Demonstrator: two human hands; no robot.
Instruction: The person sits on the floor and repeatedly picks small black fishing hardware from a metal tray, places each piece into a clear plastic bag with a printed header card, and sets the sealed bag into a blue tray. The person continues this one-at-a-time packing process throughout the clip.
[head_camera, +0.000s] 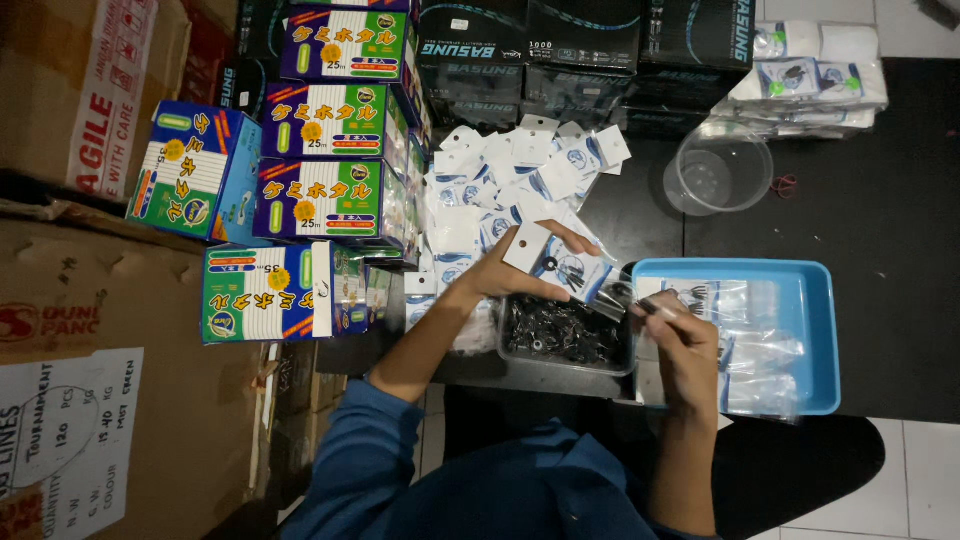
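Packet with its white header card, pinched between left hand fingers, hangs mouth-open over the tub of small dark parts, so the right hand, fingertips closed on a small piece, feeds it beside the blue tray of filled bags.

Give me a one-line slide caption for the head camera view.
Left hand holds a small packet above a clear tub of dark hooks; right hand works beside a blue tray.

Blue tray right; white card packets with blue print far centre; stacked boxes left blue, green, yellow and white-striped; clear tub of black pieces; blue sleeve near.
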